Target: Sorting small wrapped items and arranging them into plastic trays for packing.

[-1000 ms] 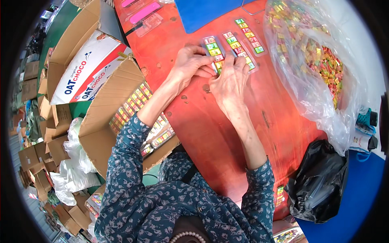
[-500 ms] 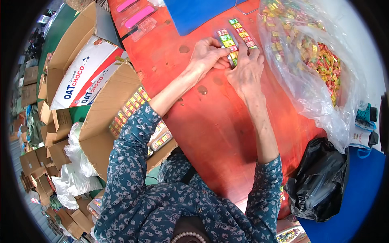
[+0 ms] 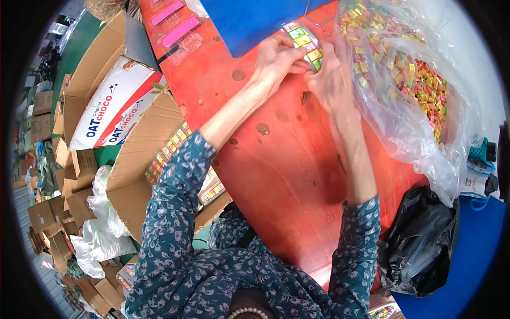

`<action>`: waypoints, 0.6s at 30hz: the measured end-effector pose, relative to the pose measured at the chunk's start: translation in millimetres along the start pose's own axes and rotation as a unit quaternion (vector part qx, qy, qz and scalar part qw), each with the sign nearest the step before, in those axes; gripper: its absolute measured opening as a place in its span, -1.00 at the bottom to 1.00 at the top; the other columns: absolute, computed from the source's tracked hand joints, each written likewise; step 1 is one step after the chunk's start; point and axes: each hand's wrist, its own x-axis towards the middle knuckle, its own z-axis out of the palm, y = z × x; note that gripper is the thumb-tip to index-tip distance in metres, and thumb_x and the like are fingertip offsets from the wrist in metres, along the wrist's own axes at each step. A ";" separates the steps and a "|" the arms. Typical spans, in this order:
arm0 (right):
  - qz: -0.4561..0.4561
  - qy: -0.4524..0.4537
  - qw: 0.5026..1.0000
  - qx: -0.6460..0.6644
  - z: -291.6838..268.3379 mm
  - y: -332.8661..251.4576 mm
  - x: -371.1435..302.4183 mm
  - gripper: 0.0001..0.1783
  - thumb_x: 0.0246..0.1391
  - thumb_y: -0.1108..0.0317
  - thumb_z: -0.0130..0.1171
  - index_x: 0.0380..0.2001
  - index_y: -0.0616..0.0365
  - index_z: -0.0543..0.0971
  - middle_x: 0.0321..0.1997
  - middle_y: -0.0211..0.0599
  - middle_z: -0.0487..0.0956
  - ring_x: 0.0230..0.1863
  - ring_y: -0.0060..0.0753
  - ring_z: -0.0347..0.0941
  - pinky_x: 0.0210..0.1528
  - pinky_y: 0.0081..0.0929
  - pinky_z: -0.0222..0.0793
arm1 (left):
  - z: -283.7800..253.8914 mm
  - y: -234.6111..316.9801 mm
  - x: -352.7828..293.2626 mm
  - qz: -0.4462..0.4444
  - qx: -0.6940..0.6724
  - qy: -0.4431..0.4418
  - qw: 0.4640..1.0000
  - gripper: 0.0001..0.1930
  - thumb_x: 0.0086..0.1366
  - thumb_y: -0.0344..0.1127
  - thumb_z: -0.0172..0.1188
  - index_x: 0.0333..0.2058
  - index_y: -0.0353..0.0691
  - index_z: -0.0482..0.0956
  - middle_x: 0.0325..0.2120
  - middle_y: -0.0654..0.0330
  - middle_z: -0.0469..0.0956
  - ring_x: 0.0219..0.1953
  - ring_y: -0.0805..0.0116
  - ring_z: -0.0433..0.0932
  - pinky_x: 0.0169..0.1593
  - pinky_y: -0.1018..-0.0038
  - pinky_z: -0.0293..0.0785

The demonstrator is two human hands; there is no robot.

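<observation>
A narrow clear plastic pack (image 3: pixel 300 38) with a row of small wrapped sweets in green, yellow and red sits slanted between my hands over the far part of the red table. My left hand (image 3: pixel 276 59) is closed on its near left side, thumb and fingers pinching the edge. On the other side my right hand (image 3: pixel 328 72) is closed round the right edge and near end, hiding part of it. Just right of my right hand lies a large clear bag (image 3: pixel 382 106) with many loose wrapped sweets (image 3: pixel 429 95) in it.
The red table (image 3: pixel 265 175) carries a blue board (image 3: pixel 249 21) and pink strips in clear plastic (image 3: pixel 180 32) at the far left. An open cardboard box (image 3: pixel 143 133) holding several filled packs (image 3: pixel 170 151) stands on my left. At the right hangs a black plastic bag (image 3: pixel 419 239).
Two sweet-filled rows lay apart before; now only one shows between my hands. Both hands have moved slightly farther away, the right one also rightward.
</observation>
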 end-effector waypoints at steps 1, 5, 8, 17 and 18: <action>-0.006 -0.008 1.000 -0.016 4.5 10.5 5.7 -0.58 -0.36 0.52 0.23 -0.28 0.27 0.45 -0.15 0.13 0.42 -0.07 0.20 0.33 -0.06 -0.02 0.29 | 0.5 -6.7 13.2 -0.019 -0.015 -0.002 1.000 -0.80 0.20 -0.41 0.20 -0.31 -0.41 0.39 -0.37 -0.04 0.56 -0.38 0.23 0.62 -0.29 0.45 0.63; -0.007 -0.059 0.997 -0.052 8.9 47.4 11.0 -0.50 -0.34 0.50 0.23 -0.18 0.27 0.43 -0.06 0.18 0.42 0.01 0.29 0.30 0.08 0.00 0.26 | 10.9 -22.8 36.1 -0.084 -0.046 -0.019 0.995 -0.76 0.18 -0.36 0.26 -0.33 -0.41 0.43 -0.37 -0.07 0.56 -0.38 0.21 0.62 -0.28 0.43 0.64; 0.030 -0.083 0.992 -0.090 5.8 42.6 11.3 -0.47 -0.34 0.50 0.22 -0.15 0.24 0.40 -0.08 0.16 0.43 -0.04 0.29 0.35 0.00 0.01 0.30 | 9.0 -24.4 34.3 -0.111 -0.029 -0.035 0.993 -0.71 0.20 -0.30 0.25 -0.28 -0.45 0.46 -0.36 -0.10 0.56 -0.36 0.19 0.61 -0.26 0.42 0.62; 0.076 -0.077 0.994 -0.026 -4.5 -18.9 -36.5 -0.51 -0.31 0.50 0.27 -0.24 0.32 0.30 -0.26 0.12 0.38 -0.22 0.18 0.36 -0.16 -0.04 0.32 | -2.7 -3.4 -11.7 -0.158 0.042 -0.044 0.986 -0.52 0.22 -0.05 0.18 -0.20 -0.46 0.47 -0.36 0.04 0.52 -0.39 0.28 0.56 -0.28 0.48 0.55; 0.096 -0.101 0.990 -0.023 -11.1 -32.4 -44.0 -0.42 -0.31 0.50 0.28 -0.14 0.38 0.29 -0.24 0.12 0.36 -0.21 0.14 0.34 -0.17 -0.06 0.32 | -3.8 5.1 -20.0 -0.176 0.081 -0.054 0.980 -0.49 0.20 0.00 0.20 -0.19 -0.44 0.47 -0.36 0.07 0.52 -0.39 0.30 0.56 -0.30 0.51 0.53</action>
